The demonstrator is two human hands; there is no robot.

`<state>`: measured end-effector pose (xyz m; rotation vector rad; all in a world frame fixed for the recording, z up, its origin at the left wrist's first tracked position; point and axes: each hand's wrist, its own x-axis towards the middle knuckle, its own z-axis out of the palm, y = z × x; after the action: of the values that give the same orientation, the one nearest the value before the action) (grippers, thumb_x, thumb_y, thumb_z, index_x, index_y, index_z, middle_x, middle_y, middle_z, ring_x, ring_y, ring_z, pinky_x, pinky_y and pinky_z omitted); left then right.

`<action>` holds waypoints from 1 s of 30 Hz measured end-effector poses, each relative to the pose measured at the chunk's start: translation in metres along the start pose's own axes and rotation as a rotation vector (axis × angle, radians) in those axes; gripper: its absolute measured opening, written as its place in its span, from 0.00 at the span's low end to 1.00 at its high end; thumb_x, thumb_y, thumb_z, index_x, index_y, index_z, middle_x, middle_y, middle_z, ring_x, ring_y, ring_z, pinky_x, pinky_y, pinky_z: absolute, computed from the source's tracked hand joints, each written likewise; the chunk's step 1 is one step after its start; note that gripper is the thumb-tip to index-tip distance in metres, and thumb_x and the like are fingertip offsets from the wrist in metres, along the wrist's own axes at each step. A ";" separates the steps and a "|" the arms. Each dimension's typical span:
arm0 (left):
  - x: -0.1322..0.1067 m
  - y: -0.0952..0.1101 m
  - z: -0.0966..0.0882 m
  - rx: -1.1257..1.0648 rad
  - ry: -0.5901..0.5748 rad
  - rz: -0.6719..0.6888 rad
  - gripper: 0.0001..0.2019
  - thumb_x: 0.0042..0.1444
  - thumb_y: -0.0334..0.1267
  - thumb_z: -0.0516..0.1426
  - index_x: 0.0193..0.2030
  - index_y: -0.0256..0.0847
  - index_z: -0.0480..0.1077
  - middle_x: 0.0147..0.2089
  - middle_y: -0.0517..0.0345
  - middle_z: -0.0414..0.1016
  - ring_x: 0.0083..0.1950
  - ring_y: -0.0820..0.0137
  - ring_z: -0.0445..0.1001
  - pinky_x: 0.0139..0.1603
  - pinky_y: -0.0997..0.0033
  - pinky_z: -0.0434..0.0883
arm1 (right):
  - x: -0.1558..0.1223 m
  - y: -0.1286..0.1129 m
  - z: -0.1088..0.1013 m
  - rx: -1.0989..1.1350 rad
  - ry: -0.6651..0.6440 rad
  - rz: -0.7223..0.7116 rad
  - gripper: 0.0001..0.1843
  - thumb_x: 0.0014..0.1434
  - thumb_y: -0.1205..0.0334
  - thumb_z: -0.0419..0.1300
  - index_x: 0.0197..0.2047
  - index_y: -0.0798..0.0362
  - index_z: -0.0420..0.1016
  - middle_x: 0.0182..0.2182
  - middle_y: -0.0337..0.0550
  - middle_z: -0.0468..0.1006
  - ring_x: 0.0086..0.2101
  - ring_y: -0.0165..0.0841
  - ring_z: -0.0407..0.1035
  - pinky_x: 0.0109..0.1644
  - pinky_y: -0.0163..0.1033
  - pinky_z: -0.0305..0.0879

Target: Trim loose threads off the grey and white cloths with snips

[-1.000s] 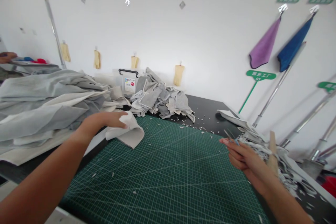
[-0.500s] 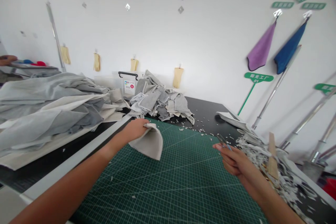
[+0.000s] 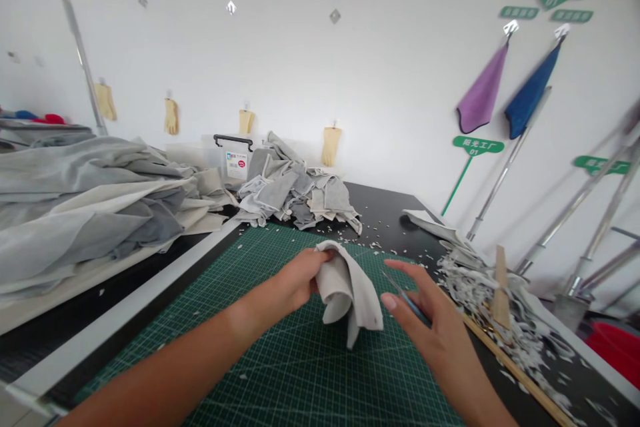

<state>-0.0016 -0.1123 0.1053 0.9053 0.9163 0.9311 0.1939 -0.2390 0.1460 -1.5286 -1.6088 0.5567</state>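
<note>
As our left hand (image 3: 301, 276) is pinching a grey cloth (image 3: 364, 288) above the cutting mat (image 3: 280, 360), our right hand (image 3: 440, 328) is cradling a blue-handled tool (image 3: 417, 309); we are seemingly readying both, next needing the cloth steadied.

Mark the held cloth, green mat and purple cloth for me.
Held cloth (image 3: 364, 295), head view: its draped outer face.
Green mat (image 3: 305, 363), head view: bare gridded surface, near side.
Purple cloth (image 3: 483, 93), head view: middle of its hanging face.

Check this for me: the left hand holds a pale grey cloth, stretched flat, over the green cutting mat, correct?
Not flat: the head view shows the pale grey cloth curled and drooping. The left hand does hold it over the green cutting mat.
</note>
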 end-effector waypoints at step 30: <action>-0.052 0.067 -0.032 0.769 -0.285 0.202 0.18 0.52 0.48 0.64 0.45 0.40 0.77 0.46 0.52 0.79 0.47 0.58 0.76 0.37 0.71 0.70 | 0.037 -0.004 -0.048 0.221 0.046 0.035 0.25 0.58 0.39 0.63 0.27 0.52 0.64 0.18 0.31 0.51 0.20 0.26 0.45 0.22 0.34 0.42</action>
<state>-0.0641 -0.1311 0.1679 1.7642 0.9532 0.5802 0.2327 -0.2143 0.1852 -1.3966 -1.4375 0.6895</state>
